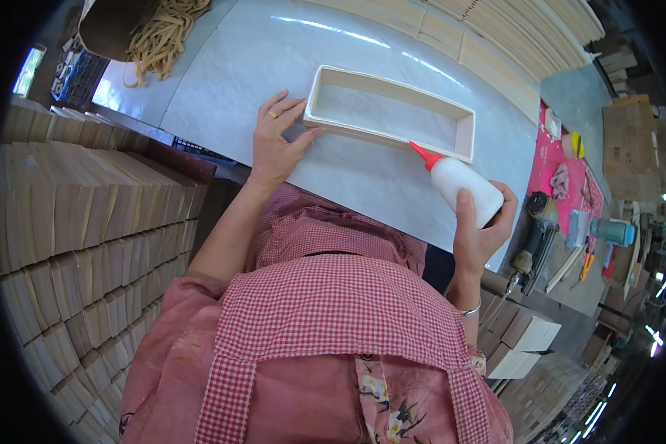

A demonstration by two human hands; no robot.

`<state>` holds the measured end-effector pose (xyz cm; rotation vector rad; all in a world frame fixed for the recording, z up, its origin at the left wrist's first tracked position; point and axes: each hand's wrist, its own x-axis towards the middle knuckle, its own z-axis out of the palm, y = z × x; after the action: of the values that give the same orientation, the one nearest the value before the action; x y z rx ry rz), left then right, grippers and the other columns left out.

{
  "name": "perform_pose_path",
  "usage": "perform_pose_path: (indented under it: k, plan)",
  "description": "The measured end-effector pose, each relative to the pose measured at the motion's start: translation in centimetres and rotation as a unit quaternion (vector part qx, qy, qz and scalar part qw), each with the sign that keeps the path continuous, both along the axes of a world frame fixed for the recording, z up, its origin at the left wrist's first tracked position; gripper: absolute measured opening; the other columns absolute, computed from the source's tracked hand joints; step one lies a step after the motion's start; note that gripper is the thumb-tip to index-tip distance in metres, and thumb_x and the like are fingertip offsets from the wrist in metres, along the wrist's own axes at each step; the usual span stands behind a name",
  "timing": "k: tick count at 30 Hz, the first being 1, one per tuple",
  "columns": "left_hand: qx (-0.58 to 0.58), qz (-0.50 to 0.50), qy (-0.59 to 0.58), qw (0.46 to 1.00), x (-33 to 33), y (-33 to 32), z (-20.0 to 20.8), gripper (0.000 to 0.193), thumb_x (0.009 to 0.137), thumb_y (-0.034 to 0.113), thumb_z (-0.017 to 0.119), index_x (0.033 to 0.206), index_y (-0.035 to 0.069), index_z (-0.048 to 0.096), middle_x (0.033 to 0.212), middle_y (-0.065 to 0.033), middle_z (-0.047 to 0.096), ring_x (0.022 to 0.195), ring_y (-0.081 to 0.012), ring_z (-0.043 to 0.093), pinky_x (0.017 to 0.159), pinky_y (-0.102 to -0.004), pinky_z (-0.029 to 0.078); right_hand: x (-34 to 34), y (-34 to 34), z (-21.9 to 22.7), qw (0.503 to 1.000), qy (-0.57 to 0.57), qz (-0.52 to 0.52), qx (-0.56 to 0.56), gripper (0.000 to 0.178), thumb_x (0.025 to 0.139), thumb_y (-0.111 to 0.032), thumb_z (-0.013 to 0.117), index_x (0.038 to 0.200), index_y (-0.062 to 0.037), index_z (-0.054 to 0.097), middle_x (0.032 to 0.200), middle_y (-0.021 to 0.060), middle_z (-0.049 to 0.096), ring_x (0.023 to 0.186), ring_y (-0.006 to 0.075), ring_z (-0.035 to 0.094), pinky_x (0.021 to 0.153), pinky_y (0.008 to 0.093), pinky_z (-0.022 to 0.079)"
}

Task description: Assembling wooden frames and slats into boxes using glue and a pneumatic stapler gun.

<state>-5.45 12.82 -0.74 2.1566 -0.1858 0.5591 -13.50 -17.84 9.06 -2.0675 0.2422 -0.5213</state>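
A shallow rectangular wooden frame (392, 135), open in the middle, rests on the pale marbled tabletop. My left hand (277, 144) holds its left end, the thumb along the near side and the fingers at the corner. In my right hand (481, 229) is a white squeeze bottle (466, 189) with a red cone nozzle, gripped around its base and tilted. The nozzle's tip points at the upper edge of the frame's near long side, close to the right end. Whether the tip touches the wood I cannot tell.
Long thin wooden strips (488, 41) lie stacked along the far side. A bundle of rubber bands (163, 37) hangs from a container at far left. Stacked wood pieces (89, 200) stand left. A power tool (536, 237) and a yellow tape roll (573, 146) are at right.
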Motion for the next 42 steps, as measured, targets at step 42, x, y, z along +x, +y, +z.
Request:
perform_pose_path:
  k: [42]
  plan:
    - [0.062,0.023,0.12,0.991,0.8,3.1,-2.0,0.048,0.093,0.016,0.074,0.138,0.004,0.06,0.142,-0.0131,0.06,0.127,-0.0286,0.057,0.109,-0.0365,0.044,10.5,-31.6,-2.3,0.921,0.178,-0.253,-0.238,0.048,0.082,-0.036,0.074,0.11,0.002,0.068,0.102,0.0194,0.072,0.093,0.0372,0.069,0.082,0.0438,0.055]
